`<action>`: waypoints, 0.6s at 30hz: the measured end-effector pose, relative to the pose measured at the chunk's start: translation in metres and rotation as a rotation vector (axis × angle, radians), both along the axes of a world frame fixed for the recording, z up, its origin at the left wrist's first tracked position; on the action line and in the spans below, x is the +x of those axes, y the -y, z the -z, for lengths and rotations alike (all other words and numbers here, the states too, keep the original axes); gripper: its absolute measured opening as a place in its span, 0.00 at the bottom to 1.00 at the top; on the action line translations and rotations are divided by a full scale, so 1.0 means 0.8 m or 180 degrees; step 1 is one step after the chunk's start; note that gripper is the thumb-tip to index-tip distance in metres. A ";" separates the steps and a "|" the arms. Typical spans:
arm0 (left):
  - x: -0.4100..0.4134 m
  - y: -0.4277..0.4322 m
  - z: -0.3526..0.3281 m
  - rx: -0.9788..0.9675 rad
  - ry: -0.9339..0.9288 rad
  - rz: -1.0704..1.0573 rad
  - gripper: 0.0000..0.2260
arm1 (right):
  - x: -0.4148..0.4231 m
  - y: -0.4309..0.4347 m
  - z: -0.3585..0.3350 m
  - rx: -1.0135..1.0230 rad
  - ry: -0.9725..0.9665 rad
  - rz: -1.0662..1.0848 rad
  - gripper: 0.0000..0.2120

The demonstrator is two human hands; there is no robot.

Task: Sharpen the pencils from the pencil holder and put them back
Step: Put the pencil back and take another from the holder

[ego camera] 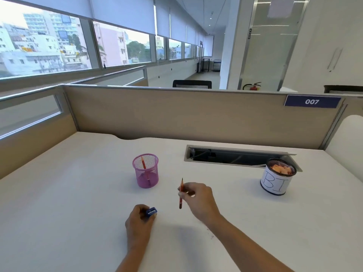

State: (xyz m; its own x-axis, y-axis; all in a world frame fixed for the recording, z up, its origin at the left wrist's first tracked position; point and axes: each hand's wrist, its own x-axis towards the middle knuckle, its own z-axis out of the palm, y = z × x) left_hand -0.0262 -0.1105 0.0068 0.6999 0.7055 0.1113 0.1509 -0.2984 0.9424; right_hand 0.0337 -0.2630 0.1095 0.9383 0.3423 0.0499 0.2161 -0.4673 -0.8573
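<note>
A pink mesh pencil holder (147,174) stands on the white desk (78,193) with one red pencil (143,163) leaning inside it. To its right and nearer to me, my right hand (198,201) pinches a second red pencil (181,195), held nearly upright with its dark tip pointing up. My left hand (138,222) rests on the desk below the holder, its fingers closed around a small blue sharpener (151,212). The two hands are apart.
A white can marked "BI" (276,179), holding orange shavings, stands at the right. Behind it lies an open cable tray slot (235,157). A beige partition (196,114) closes off the desk's far edge. A few dark specks (210,233) lie by my right forearm.
</note>
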 end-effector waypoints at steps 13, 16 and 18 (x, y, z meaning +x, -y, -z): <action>0.019 -0.006 0.008 0.0050 -0.0037 -0.0086 0.19 | 0.119 -0.168 -0.033 -0.0237 0.0669 0.0047 0.09; 0.019 -0.009 0.010 0.0083 -0.0041 -0.0075 0.20 | 0.138 -0.190 -0.024 -0.0830 0.0645 -0.0026 0.10; 0.020 -0.009 0.010 0.0084 -0.0107 -0.0039 0.20 | 0.147 -0.201 -0.020 -0.1189 0.0646 -0.0091 0.10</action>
State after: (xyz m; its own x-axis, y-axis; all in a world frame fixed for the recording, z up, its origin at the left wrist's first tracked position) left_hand -0.0104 -0.1033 -0.0012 0.6950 0.7111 0.1066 0.1861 -0.3211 0.9286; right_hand 0.1513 -0.1020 0.1256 0.9120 0.3977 0.1003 0.3805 -0.7292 -0.5688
